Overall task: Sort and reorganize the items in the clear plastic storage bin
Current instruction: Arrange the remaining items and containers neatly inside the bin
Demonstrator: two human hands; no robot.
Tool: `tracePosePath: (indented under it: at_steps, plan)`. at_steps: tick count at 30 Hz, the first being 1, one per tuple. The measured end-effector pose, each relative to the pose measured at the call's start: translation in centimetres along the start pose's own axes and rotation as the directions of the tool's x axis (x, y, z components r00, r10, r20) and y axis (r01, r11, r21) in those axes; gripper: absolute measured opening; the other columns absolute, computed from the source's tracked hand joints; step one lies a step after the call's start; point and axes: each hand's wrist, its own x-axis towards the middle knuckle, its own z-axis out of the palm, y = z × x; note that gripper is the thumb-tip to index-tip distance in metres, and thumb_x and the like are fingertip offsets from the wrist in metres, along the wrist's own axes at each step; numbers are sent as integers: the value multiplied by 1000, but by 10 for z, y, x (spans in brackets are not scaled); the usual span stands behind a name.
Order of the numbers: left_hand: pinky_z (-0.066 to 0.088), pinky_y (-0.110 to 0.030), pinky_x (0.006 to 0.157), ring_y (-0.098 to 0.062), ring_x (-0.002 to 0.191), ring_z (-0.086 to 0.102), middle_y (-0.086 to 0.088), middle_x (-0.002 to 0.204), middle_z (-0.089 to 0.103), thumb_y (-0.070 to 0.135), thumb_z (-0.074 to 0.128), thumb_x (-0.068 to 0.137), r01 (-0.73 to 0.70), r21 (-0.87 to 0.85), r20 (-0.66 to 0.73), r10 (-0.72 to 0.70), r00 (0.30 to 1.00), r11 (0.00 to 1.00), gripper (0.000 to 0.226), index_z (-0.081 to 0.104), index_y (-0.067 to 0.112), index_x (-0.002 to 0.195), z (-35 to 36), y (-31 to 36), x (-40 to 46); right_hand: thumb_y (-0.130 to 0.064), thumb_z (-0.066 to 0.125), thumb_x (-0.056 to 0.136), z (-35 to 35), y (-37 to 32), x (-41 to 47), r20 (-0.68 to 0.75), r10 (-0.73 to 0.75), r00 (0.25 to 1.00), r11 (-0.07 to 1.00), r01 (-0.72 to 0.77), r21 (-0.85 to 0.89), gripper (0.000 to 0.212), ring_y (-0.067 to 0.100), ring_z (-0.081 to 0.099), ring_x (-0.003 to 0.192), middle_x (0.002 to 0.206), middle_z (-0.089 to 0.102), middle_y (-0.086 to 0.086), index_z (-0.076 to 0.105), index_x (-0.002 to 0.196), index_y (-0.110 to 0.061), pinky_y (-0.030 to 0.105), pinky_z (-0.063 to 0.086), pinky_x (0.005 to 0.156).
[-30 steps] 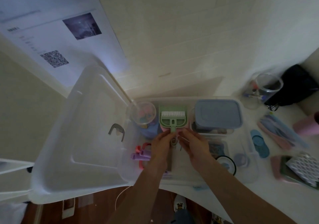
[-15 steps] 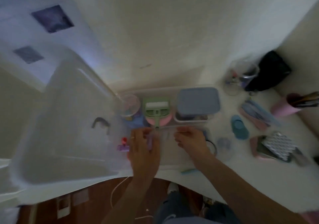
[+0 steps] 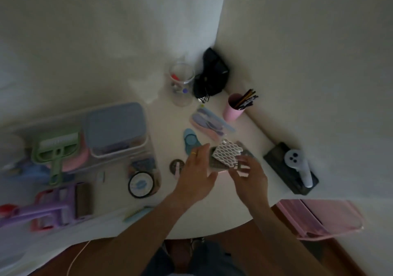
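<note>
Both hands left the bin (image 3: 148, 148) at left; now mid-frame, the left hand (image 3: 196, 174) and right hand (image 3: 249, 174) reach the lattice piece (image 3: 227, 153), fingers spread loosely around it. Best bet: lift from both edges, keep it level.

the clear storage bin (image 3: 146, 146) runs off the left edge, blurred; hands hide the white lattice item's (image 3: 227, 153) lower part.
</note>
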Motion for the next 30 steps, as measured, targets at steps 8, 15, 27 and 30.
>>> tracePosePath:
  at_steps: [8, 15, 27, 30]
  plan:
    - [27, -36, 118, -27, 149, 22, -5, 163, 23, 26, 91, 67, 170, 50, 99, -174, 980, 984, 130, 0, 14, 159, 92, -44, 65, -65, 80, 64, 23, 51, 95, 377, -128, 917, 896, 270, -352, 112, 22, 27, 145, 158, 27, 0, 19, 153, -36, 50, 35, 114]
    - [46, -34, 100, -24, 113, 54, -6, 127, 56, 18, 83, 64, 71, 28, -52, -69, 996, 997, 78, 47, 13, 133, 108, -55, 70, -42, 78, 71, 12, 71, 119, 538, -278, 796, 803, 500, -324, 97, 21, 38, 138, 153, 37, 0, 25, 152, -34, 36, 41, 107]
    - [39, -29, 105, -15, 112, 53, -2, 119, 61, 33, 87, 56, -306, -1, -349, 286, 892, 952, 81, 54, 11, 127, 2, 19, 9, -43, 90, 54, -83, -58, 77, 610, -557, 564, 638, 761, -122, 107, -2, 44, 121, 133, 40, -24, 29, 142, -48, 35, 49, 99]
    - [41, -27, 98, -14, 109, 51, -1, 118, 60, 28, 89, 51, -319, 29, -442, 299, 846, 947, 85, 52, 16, 126, -72, 31, -19, -48, 90, 53, -79, -128, 55, 588, -666, 459, 581, 814, 22, 104, 10, 51, 126, 135, 45, -17, 36, 142, -40, 38, 48, 102]
